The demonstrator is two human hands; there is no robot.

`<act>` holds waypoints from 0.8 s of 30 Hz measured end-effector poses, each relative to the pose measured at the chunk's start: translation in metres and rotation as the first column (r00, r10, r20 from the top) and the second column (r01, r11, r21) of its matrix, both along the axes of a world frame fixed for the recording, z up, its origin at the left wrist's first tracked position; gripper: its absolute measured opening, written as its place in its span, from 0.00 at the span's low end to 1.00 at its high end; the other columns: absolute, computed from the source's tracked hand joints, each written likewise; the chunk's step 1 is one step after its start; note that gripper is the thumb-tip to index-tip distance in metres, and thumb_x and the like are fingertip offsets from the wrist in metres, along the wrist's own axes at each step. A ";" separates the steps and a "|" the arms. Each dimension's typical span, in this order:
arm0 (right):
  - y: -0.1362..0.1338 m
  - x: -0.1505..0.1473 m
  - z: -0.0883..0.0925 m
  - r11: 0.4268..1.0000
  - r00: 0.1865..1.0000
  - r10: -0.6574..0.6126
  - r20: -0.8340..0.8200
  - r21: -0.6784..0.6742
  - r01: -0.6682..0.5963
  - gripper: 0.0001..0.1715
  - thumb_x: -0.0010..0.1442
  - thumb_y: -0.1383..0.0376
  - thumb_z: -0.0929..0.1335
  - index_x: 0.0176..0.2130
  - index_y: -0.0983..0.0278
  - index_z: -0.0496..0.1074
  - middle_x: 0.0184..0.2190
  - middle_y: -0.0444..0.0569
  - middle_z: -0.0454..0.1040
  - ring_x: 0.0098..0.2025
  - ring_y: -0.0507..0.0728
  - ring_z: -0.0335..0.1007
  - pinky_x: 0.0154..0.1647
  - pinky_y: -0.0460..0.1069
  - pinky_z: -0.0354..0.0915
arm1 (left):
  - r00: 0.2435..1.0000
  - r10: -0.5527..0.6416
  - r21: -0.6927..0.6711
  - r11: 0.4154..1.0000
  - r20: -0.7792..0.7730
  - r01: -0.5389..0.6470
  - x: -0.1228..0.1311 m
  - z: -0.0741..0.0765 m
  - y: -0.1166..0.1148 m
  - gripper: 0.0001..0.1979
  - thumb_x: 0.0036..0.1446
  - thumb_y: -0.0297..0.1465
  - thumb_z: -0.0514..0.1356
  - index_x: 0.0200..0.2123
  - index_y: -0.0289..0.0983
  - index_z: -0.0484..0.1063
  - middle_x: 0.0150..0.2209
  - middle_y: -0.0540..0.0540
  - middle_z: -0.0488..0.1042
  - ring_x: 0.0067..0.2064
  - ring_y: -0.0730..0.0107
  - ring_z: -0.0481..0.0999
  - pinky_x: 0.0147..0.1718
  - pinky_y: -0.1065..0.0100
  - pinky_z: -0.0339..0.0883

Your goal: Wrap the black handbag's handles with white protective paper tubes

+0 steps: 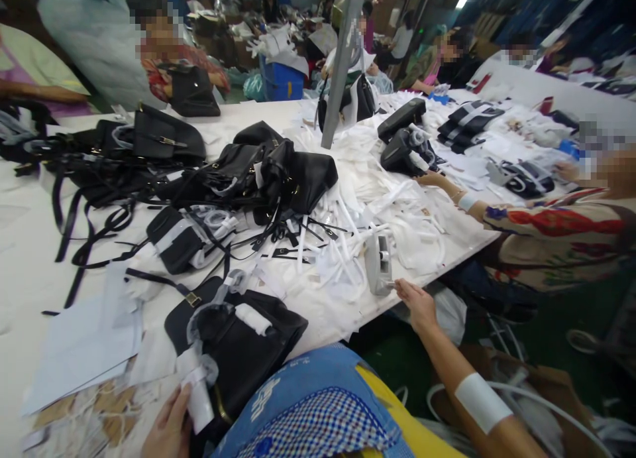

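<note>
A black handbag lies on the table right in front of me, its handle covered in clear plastic and white wrapping. My left hand is closed around the white wrapped end of the handle, at the bag's near left side. To the right, my right hand reaches to the table edge, fingertips pinched at the cutting end of a grey tape dispenser. A short bit of tape seems to be between those fingers, though it is blurred. White tape is stuck on my right forearm.
Black bags and straps are heaped across the table. White paper strips lie behind the dispenser. White sheets rest at left. A metal post rises mid-table. At right, a co-worker's hand touches a black bag; other people sit around.
</note>
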State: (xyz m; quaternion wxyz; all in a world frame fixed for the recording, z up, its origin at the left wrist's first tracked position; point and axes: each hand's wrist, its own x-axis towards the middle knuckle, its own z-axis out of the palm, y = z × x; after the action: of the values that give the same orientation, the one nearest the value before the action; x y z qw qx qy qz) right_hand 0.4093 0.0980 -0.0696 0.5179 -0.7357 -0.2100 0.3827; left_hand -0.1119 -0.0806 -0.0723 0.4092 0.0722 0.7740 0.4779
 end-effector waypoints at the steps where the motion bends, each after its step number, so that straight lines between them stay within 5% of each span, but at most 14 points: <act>1: -0.005 -0.002 0.001 1.000 0.998 -0.009 -0.059 -0.027 0.007 0.20 0.45 0.56 0.75 0.35 0.67 0.75 0.34 0.52 0.79 0.36 0.56 0.76 0.39 0.46 0.73 | 0.998 0.014 -0.008 1.000 0.066 -0.014 0.000 0.001 0.001 0.18 0.50 0.42 0.63 0.42 0.39 0.75 0.47 0.47 0.76 0.49 0.60 0.74 0.52 0.62 0.67; 4: -0.015 -0.006 -0.002 0.986 0.981 -0.066 -0.183 -0.164 0.035 0.14 0.45 0.64 0.75 0.33 0.68 0.74 0.30 0.52 0.78 0.30 0.54 0.75 0.36 0.46 0.74 | 0.980 0.086 -0.027 0.996 0.177 -0.083 0.003 0.009 0.006 0.15 0.53 0.38 0.62 0.43 0.39 0.74 0.48 0.49 0.75 0.51 0.64 0.73 0.52 0.65 0.66; 9: -0.030 -0.016 -0.013 0.922 0.985 -0.053 -0.165 -0.387 -0.015 0.07 0.45 0.72 0.74 0.26 0.70 0.71 0.21 0.50 0.74 0.21 0.51 0.70 0.26 0.45 0.72 | 0.961 0.166 -0.008 0.986 0.220 -0.169 0.020 0.035 0.013 0.12 0.56 0.30 0.59 0.44 0.38 0.72 0.42 0.47 0.77 0.43 0.68 0.76 0.44 0.68 0.70; 11: -0.029 -0.033 -0.011 0.902 0.977 0.080 -0.199 -0.403 -0.156 0.09 0.44 0.70 0.74 0.29 0.70 0.73 0.25 0.52 0.76 0.24 0.53 0.72 0.27 0.45 0.72 | 0.968 0.151 0.032 0.986 0.203 -0.161 0.025 0.043 0.015 0.14 0.55 0.30 0.61 0.46 0.36 0.72 0.41 0.45 0.78 0.41 0.68 0.77 0.41 0.69 0.71; 13: -0.021 -0.069 0.002 0.853 0.898 0.368 -0.240 -0.299 -0.429 0.16 0.45 0.63 0.75 0.35 0.69 0.75 0.33 0.53 0.78 0.32 0.55 0.74 0.33 0.45 0.72 | 0.979 0.144 0.065 0.986 0.147 -0.155 0.029 0.046 0.015 0.16 0.54 0.32 0.63 0.46 0.34 0.71 0.38 0.43 0.79 0.39 0.67 0.78 0.38 0.70 0.72; 15: -0.011 -0.123 0.026 0.685 0.701 0.674 -0.232 -0.159 -0.711 0.21 0.49 0.56 0.74 0.39 0.68 0.76 0.36 0.52 0.78 0.37 0.56 0.74 0.40 0.46 0.71 | 0.982 0.136 0.099 0.984 0.133 -0.149 0.033 0.046 0.015 0.20 0.51 0.35 0.65 0.47 0.34 0.70 0.36 0.42 0.79 0.36 0.66 0.78 0.34 0.70 0.72; 17: -0.004 -0.190 0.054 0.406 0.407 0.893 -0.194 -0.047 -0.913 0.20 0.53 0.53 0.72 0.37 0.67 0.76 0.33 0.50 0.77 0.35 0.55 0.73 0.39 0.46 0.69 | 0.980 0.138 0.133 0.979 0.141 -0.157 0.037 0.046 0.014 0.24 0.49 0.38 0.67 0.49 0.35 0.69 0.34 0.42 0.79 0.34 0.66 0.79 0.32 0.69 0.72; 20: -0.003 -0.287 0.083 -0.010 -0.028 0.984 -0.176 0.102 -0.995 0.22 0.57 0.51 0.67 0.36 0.67 0.76 0.28 0.48 0.76 0.29 0.52 0.70 0.34 0.45 0.66 | 0.980 0.159 0.169 0.969 0.121 -0.178 0.043 0.048 0.013 0.27 0.47 0.40 0.67 0.49 0.34 0.67 0.35 0.41 0.79 0.34 0.65 0.79 0.31 0.69 0.71; 22: -0.008 -0.336 0.084 -0.177 -0.199 0.967 -0.158 0.148 -0.973 0.23 0.57 0.50 0.67 0.33 0.67 0.76 0.27 0.48 0.76 0.27 0.51 0.69 0.33 0.45 0.65 | 0.982 0.167 0.180 0.967 0.092 -0.182 0.046 0.050 0.014 0.28 0.47 0.40 0.67 0.49 0.34 0.67 0.35 0.40 0.79 0.34 0.64 0.79 0.31 0.70 0.71; 24: -0.015 -0.368 0.075 -0.273 -0.294 0.946 -0.134 0.154 -0.949 0.23 0.57 0.49 0.67 0.30 0.68 0.75 0.25 0.48 0.75 0.27 0.51 0.69 0.31 0.45 0.64 | 0.983 0.172 0.193 0.964 0.063 -0.181 0.048 0.052 0.015 0.27 0.47 0.41 0.67 0.48 0.34 0.67 0.35 0.40 0.79 0.34 0.64 0.79 0.31 0.70 0.70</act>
State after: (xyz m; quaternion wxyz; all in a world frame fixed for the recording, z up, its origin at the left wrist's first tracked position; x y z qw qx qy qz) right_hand 0.0417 0.0833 0.0053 0.0179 -0.2343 -0.6556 0.7176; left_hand -0.0640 -0.0656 -0.0206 0.3735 0.0322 0.7163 0.5886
